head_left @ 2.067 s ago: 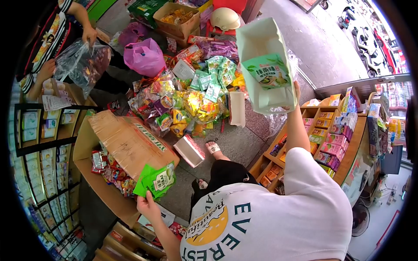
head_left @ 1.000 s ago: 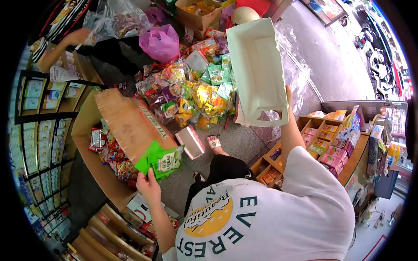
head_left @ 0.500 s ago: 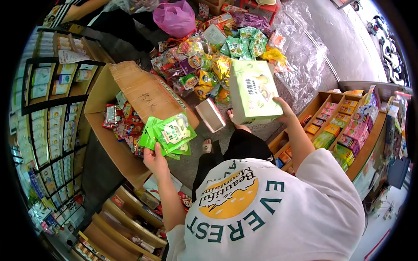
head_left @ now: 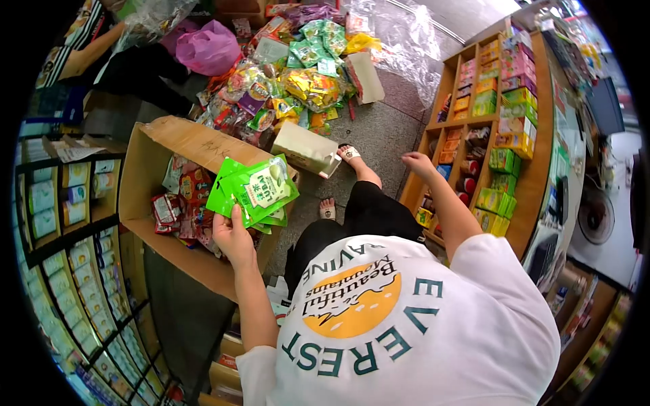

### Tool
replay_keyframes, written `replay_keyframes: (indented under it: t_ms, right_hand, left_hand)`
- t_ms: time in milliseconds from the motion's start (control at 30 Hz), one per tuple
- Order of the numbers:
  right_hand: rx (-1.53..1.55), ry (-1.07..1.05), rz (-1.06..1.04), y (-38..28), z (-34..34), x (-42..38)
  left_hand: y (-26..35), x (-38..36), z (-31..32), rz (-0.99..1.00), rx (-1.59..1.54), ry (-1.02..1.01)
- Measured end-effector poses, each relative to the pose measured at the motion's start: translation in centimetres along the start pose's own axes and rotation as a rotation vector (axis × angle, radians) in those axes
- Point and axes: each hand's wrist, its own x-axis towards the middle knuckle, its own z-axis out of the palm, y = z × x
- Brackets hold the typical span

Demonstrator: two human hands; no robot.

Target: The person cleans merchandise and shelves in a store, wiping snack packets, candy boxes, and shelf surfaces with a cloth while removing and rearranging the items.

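Observation:
Several green packets (head_left: 254,189) are pinched in my left hand (head_left: 233,233), over the right edge of a large open cardboard box (head_left: 203,143). Red packets (head_left: 193,199) lie inside that box. My right hand (head_left: 421,164) is near the wooden shelf unit at the right; its fingers look curled together, and no item shows in them. A pale open carton (head_left: 305,149) rests on the floor just right of the box, near my feet. A second small carton (head_left: 364,78) leans by the heap of snack packets (head_left: 308,88).
Beyond the box lies a pink plastic bag (head_left: 208,49), and clear plastic sheeting (head_left: 406,40) spreads behind the heap. Another person's arm (head_left: 91,57) reaches in at the upper left. The wooden shelf (head_left: 447,125) holds small colourful boxes. Racks of packets (head_left: 78,271) line the left.
My right hand has let go of the light green carton, and a pale carton now lies on the floor by my feet. The view has turned right. My left hand still holds the green packets.

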Motion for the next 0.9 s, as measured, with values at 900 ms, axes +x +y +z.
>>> replay_keyframes:
  t_ms: [900]
  right_hand:
    - [0.561,-0.659,-0.37,-5.1,11.7,-23.5]
  left_hand:
    - [1.4,-7.1,2.9,-0.402,-0.254,-0.603]
